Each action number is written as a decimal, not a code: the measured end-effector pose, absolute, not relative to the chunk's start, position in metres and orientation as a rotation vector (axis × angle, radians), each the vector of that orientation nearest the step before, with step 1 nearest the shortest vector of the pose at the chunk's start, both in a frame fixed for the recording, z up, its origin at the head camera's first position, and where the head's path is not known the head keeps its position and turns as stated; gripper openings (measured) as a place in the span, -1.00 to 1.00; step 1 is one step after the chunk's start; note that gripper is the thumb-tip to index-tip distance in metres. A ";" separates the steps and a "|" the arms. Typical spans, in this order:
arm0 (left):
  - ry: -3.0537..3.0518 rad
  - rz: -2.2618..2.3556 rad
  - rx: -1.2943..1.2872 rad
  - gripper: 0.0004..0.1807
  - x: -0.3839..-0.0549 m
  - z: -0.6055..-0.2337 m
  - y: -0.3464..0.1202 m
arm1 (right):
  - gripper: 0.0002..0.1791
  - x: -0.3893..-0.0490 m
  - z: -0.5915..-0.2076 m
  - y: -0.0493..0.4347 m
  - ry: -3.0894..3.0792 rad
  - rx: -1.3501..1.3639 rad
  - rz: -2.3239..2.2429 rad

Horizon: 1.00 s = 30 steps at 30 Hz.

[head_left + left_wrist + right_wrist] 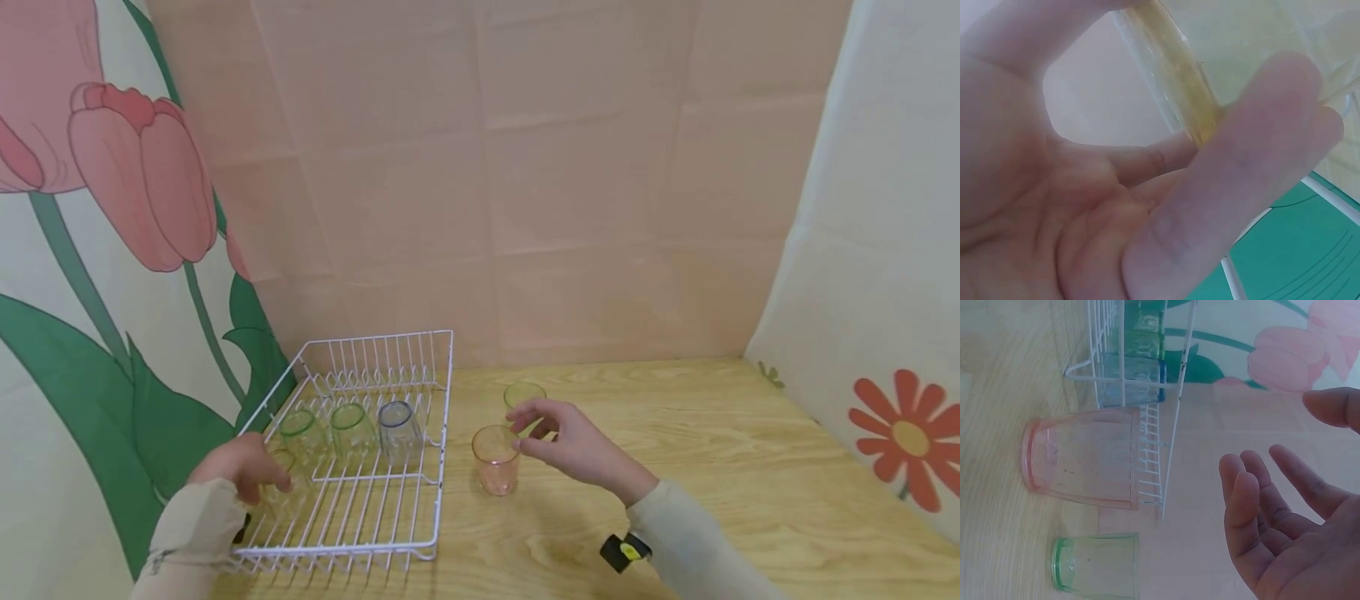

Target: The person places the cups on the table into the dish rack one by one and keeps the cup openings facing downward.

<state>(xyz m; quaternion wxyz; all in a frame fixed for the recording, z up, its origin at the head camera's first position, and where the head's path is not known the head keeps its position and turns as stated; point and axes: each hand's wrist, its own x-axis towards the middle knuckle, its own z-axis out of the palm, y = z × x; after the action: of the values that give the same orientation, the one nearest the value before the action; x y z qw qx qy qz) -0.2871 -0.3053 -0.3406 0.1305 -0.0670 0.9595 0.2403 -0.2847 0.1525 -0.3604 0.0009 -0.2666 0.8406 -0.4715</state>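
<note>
At the front left of the rack, my left hand (238,467) grips a clear, yellow-tinted glass (288,497). In the left wrist view its thick yellow rim (1179,69) lies between thumb and fingers; the glass's lower part is out of that view. My right hand (573,443) hovers over the table with its fingers loosely bent and nothing in them. Just left of its fingertips stands a pink glass (497,471), upright and apart from the hand in the right wrist view. A green glass (1097,565) stands behind the pink one, partly covered by the right hand in the head view.
A white wire dish rack (375,548) stands on the left of the wooden table (712,500). Two green glasses (352,437) and a blue glass (401,437) stand in a row in it. A pink cloth (585,208) hangs behind, with printed cloths at both sides.
</note>
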 end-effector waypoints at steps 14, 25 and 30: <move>2.790 0.687 -0.240 -0.44 -0.289 -0.339 -0.305 | -0.75 -0.289 -0.367 0.153 2.843 -0.667 -1.367; 2.760 0.773 -0.245 -0.17 -0.289 -0.344 -0.309 | -0.71 -0.297 -0.384 0.145 2.939 -0.420 -1.283; 2.766 0.833 -0.203 -0.26 -0.284 -0.340 -0.312 | -0.64 -0.301 -0.394 0.141 2.968 -0.335 -1.211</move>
<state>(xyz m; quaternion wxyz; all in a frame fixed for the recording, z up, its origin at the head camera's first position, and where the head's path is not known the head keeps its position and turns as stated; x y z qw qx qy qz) -0.2837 -0.3122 -0.3403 0.1225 -0.0697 0.9479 0.2855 -0.3009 0.1409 -0.3941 -0.0407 -0.1040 0.9201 -0.3755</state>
